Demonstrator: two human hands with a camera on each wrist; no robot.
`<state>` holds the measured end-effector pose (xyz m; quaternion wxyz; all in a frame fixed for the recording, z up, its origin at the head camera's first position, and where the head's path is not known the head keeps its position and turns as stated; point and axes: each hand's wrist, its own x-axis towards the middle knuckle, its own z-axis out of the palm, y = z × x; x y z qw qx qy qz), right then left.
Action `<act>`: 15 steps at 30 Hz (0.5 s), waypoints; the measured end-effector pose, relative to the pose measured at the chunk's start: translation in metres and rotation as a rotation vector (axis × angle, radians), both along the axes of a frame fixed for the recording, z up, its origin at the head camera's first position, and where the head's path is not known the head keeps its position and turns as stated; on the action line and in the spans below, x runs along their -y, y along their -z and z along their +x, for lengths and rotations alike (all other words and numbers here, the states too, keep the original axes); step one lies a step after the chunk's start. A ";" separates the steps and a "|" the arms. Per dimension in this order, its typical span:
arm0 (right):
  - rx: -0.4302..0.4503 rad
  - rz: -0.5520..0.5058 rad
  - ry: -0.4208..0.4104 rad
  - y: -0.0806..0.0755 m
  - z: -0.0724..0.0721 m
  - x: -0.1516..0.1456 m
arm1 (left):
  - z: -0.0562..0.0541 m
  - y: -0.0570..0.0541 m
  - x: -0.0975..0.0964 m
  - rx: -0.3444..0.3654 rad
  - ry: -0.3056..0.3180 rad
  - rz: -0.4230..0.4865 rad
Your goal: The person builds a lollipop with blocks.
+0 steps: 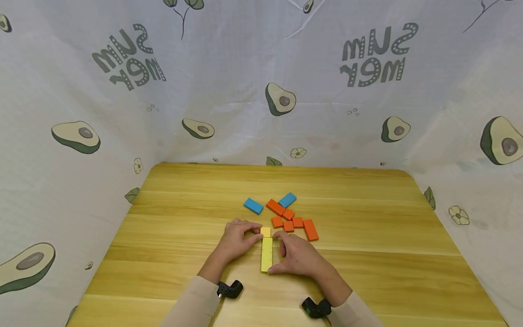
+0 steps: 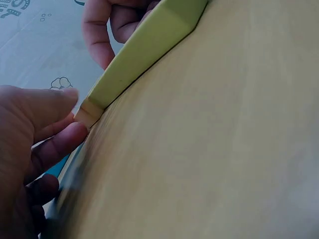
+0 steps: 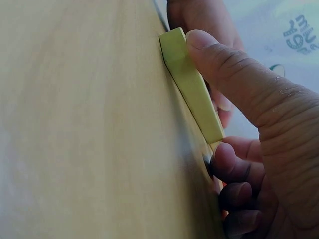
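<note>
A long yellow-green block [image 1: 267,255] lies lengthwise before me, with a small light-yellow block [image 1: 265,232] at its far end. My left hand [image 1: 238,240] holds the small block from the left, thumb and forefinger at its side; in the left wrist view the small block [image 2: 88,114] sits by these fingertips. With the right hand [image 1: 300,255] I grip the long block, thumb at the near right corner and forefinger by the far end. The right wrist view shows that thumb against the long block [image 3: 192,87]; its other fingers are curled beside it.
Beyond the hands lie several orange-red blocks, among them a longer one [image 1: 311,230] at the right and another [image 1: 275,207] farther back. Two blue blocks, one on the left [image 1: 254,206] and one on the right [image 1: 288,200], lie behind. A patterned cloth [image 1: 241,91] hangs behind the wooden table [image 1: 367,272].
</note>
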<state>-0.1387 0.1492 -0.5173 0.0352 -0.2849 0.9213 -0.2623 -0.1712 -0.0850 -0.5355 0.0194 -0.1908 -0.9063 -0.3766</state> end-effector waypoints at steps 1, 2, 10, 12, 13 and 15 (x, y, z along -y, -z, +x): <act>0.007 0.003 0.002 0.000 0.000 0.000 | 0.000 0.000 -0.001 0.001 -0.005 0.006; 0.013 0.007 0.004 0.000 0.000 0.000 | 0.000 0.001 -0.002 -0.005 -0.012 0.009; 0.049 0.004 0.017 -0.001 0.002 -0.001 | 0.001 0.004 -0.010 -0.043 -0.089 -0.020; 0.058 0.006 0.022 -0.002 0.002 -0.001 | 0.002 0.004 -0.011 -0.049 -0.094 -0.027; 0.062 0.006 0.024 -0.002 0.002 0.000 | 0.003 0.003 -0.011 -0.056 -0.096 -0.030; 0.067 0.007 0.026 -0.002 0.002 0.000 | 0.004 0.003 -0.011 -0.067 -0.098 -0.038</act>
